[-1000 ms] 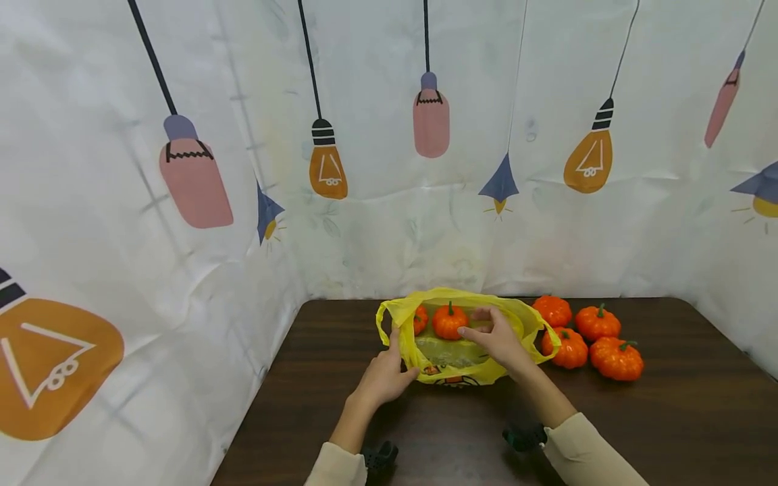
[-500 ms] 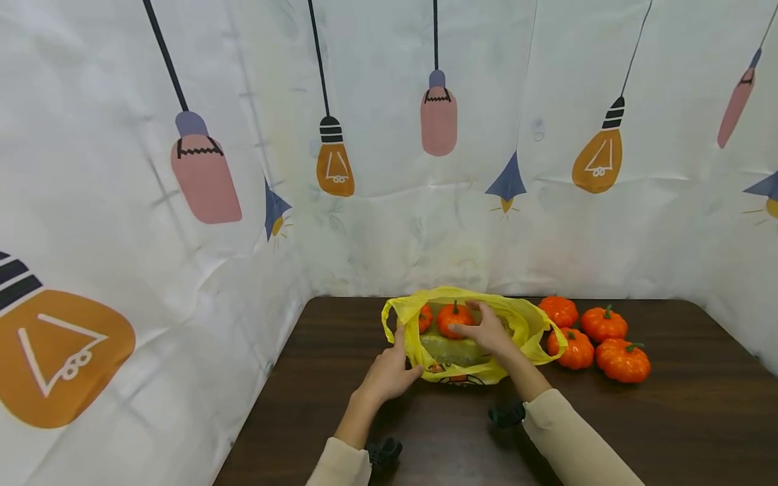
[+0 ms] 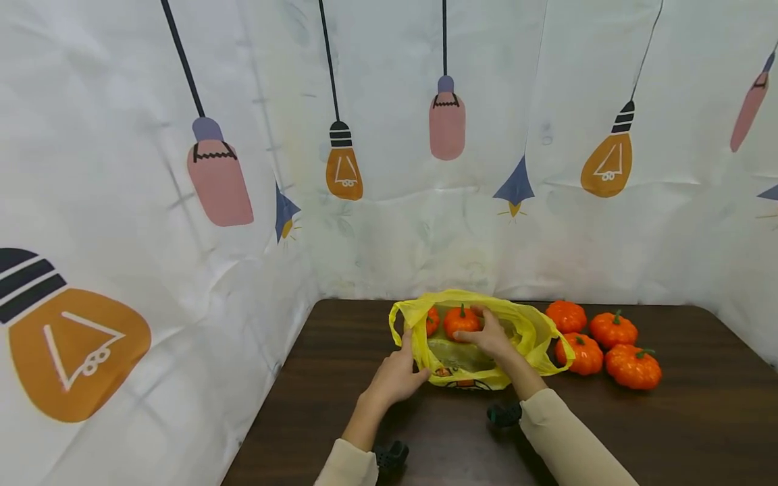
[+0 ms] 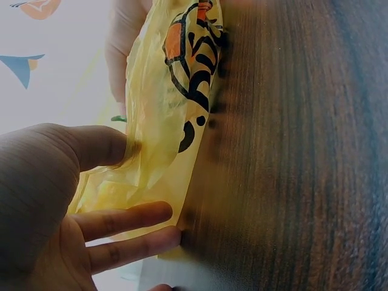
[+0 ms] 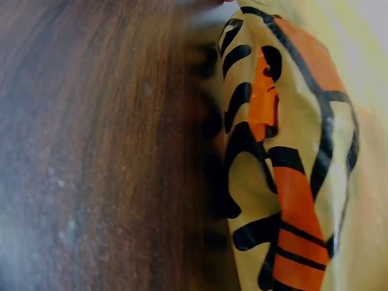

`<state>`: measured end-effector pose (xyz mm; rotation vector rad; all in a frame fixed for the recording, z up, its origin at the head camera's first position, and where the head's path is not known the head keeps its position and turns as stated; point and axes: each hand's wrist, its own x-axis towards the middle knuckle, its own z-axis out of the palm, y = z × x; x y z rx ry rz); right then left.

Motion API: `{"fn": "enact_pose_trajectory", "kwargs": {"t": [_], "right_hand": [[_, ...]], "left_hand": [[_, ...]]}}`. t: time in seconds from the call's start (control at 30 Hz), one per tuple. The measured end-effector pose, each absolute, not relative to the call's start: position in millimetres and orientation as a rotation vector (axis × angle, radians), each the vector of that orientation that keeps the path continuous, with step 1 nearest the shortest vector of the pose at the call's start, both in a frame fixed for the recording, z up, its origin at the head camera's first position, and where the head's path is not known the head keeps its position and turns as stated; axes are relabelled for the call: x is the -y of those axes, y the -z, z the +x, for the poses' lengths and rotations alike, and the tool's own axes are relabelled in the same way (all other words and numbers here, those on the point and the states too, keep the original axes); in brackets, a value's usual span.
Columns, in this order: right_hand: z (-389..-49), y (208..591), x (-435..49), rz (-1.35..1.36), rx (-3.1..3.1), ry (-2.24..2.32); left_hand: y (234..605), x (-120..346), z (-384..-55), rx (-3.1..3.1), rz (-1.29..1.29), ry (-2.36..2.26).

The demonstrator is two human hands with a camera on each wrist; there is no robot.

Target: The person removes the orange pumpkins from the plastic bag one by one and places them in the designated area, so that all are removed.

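Note:
A yellow plastic bag [image 3: 535, 358] lies with its mouth spread wide near the table's back edge. Inside are two small orange toy pumpkins; the left one [image 3: 432, 322] is partly covered by the rim. My right hand [image 3: 494, 335] reaches into the bag and holds the other pumpkin [image 3: 458, 321] from its right side, thumb in front, other fingers partly hidden. My left hand [image 3: 395, 376] is at the bag's left side, index finger along the rim. In the left wrist view its thumb touches the plastic and the visible fingers [image 4: 130, 221] lie nearly straight against it.
Several more orange pumpkins [image 3: 633, 366] sit grouped on the dark wooden table [image 3: 705, 418], right of the bag. A white curtain [image 3: 377, 256] printed with lamps stands behind and at the left. The right wrist view shows mostly the bag's printed side [image 5: 339, 139].
My right hand has moved left, from the pumpkin's edge to around its right side. My left hand stays at the bag's rim. The head view has shifted slightly left.

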<state>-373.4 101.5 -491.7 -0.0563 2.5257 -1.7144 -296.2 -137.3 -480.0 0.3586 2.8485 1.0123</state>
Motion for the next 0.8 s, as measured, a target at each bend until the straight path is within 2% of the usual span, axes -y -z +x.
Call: {"fn": "enact_pose_trajectory", "kwargs": {"t": [0.8], "right_hand": [[-383, 504, -96, -0.053, -2.655, 1.606]], "left_hand": [[483, 135, -297, -2.848, 0.35, -1.014]]}}
